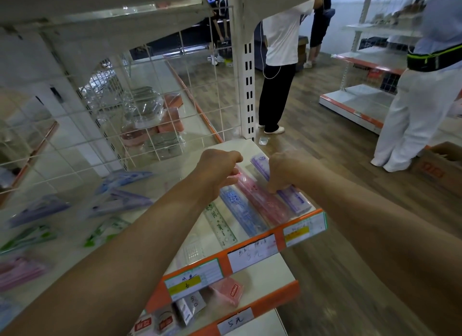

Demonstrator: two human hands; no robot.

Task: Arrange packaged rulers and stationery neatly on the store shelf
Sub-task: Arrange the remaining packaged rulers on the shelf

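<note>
Three packaged rulers lie side by side at the right end of the white shelf (200, 238): a blue one (241, 212), a pink one (262, 202) and a purple one (291, 199). A clear bare ruler (221, 224) lies left of them. My left hand (217, 172) curls over the far end of the pink ruler. My right hand (287, 170) presses its fingertips down where the pink and purple rulers meet. Whether either hand actually grips a pack is hidden by the fingers.
Purple, green and pink stationery packs (117, 203) are spread over the shelf's left part. A wire grid panel (105, 125) backs the shelf. Red card boxes (228, 292) sit on the shelf below. Two people (277, 68) stand in the aisle to the right.
</note>
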